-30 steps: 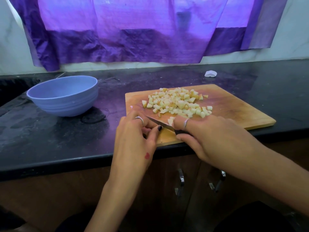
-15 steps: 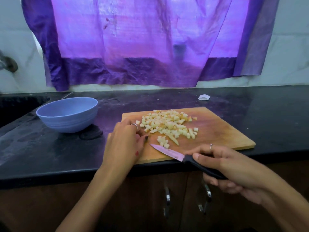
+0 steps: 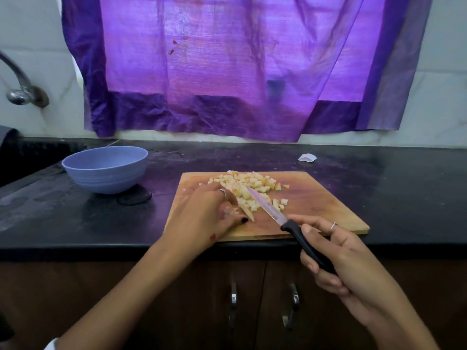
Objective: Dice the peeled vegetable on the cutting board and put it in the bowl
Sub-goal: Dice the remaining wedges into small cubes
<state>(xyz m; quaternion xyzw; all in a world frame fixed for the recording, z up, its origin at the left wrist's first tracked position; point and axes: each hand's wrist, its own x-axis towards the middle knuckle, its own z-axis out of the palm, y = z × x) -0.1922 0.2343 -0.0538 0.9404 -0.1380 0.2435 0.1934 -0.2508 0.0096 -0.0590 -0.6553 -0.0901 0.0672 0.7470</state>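
1. Uncut strip (image 3: pixel 247 211): on cutting board (image 3: pixel 328 205), beside my left hand (image 3: pixel 209 218), long axis running away from me.
2. Left fingertips pin its near end.
3. Right hand (image 3: pixel 336 258) grips knife (image 3: pixel 280 218), blade angled above the dice (image 3: pixel 249 184).
4. Bowl (image 3: pixel 106 169): well left.

Daylight comes through the thin purple cloth curtain (image 3: pixel 227 66) hung on the back wall, which glows brightest in its upper middle and darkens along its folded hem. That glow tints everything below it violet: a purple sheen lies on the glossy black stone counter (image 3: pixel 391 188) directly under the curtain, and on the far part of the rectangular wooden cutting board (image 3: pixel 316 198). Below the curtain's reach, the dark brown cabinet doors (image 3: pixel 177 299) sit in dim shade with only small glints on their metal handles. Overall the picture is soft and slightly smeared, with fine detail lost. Wide-angle bending bows the counter's front edge and stretches the corners.
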